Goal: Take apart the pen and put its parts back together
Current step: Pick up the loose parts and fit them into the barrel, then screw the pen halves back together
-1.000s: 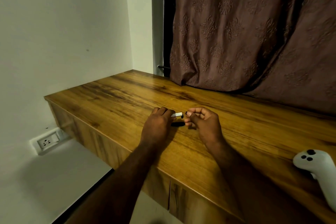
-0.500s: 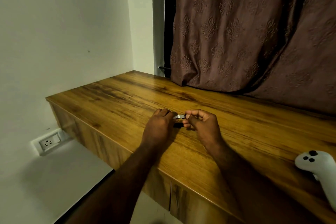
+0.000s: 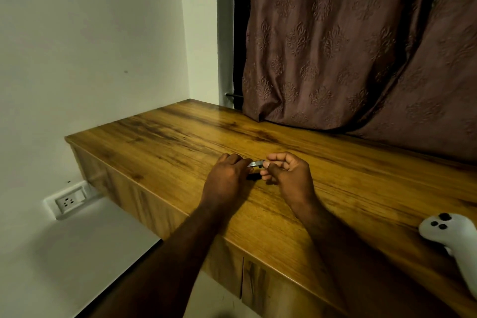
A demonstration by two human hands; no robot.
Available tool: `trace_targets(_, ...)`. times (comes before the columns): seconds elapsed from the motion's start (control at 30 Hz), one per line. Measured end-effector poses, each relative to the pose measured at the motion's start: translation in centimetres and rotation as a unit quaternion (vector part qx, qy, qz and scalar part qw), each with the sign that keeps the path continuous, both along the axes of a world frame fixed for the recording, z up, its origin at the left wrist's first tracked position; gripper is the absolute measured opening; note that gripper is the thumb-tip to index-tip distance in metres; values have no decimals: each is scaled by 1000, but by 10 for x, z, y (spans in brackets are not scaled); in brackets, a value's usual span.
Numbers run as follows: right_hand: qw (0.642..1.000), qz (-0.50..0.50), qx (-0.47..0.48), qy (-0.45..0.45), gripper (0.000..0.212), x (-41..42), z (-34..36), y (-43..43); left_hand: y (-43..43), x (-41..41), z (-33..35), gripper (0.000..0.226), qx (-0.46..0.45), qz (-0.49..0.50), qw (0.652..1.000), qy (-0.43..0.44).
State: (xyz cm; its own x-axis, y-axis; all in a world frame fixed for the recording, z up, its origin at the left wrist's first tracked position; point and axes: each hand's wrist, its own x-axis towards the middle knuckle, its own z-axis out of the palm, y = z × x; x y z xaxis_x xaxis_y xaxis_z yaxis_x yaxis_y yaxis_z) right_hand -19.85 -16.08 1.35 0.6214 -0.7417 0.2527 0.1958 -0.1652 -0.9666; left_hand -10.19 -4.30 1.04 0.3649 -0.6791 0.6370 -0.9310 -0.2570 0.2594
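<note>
Hands meet over the middle of the wooden counter [image 3: 160, 142], a bit below dead centre of the view. The left hand [image 3: 227, 179] shows its back to the camera. Its fingers are curled down and bunched together round one end of the pen [image 3: 256, 163], so that end is hidden in the grip. The right hand [image 3: 293, 178] sits at 3 o'clock of the left one. Its thumb and forefinger pinch the pen's other end, and the other fingers are curled in loosely. Only a short light-coloured stretch of the pen shows in the gap between the two hands, lying roughly level just above the wood. Is it in one piece or partly pulled apart? Honestly can't tell, it's too small. Right under it at 6 o'clock there's a small dark patch [image 3: 254, 176] on the counter. It might be a loose pen part or just shadow, can't say which.

Other stuff: a white controller [image 3: 454, 242] with dark buttons lies on the counter at about 4 o'clock of the hands, well apart from them. A brown patterned curtain [image 3: 361, 46] hangs from 12 to 2 o'clock, its hem touching the back of the counter. A white wall socket [image 3: 69, 201] sits low on the wall at 8 o'clock, below the counter's left end.
</note>
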Motion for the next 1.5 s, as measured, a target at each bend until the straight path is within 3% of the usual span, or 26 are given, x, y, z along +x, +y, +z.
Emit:
trace_targets(0.5,998,32,-36,34,17,3,-2,5,0,-3,2,52,-19,2,1000,16)
trace_targets(0.73,1000,-11,26,-12,9,3,0,1,-2,0,-5,56,-32,-8,999,38)
trace_targets(0.87,999,-14,28,-9,9,3,0,1,0,0,-5,46,-57,0,998,41)
trace_targets(0.97,998,-54,24,-20,7,3,1,-2,-2,7,-7,22,-105,31,989,97)
trace_targets(1.13,992,-121,2,-22,13,4,0,-10,-5,39,-7,16,-173,98,944,264)
trace_targets(1.3,992,-125,-25,-11,16,10,-3,-12,0,101,-8,6,-83,107,909,393)
trace_targets(1.4,993,-115,-33,-4,17,13,-6,-15,1,113,-5,7,-18,90,923,374)
trace_targets(1.5,993,-112,-36,1,18,16,-8,-17,-9,114,-4,8,3,66,913,403)
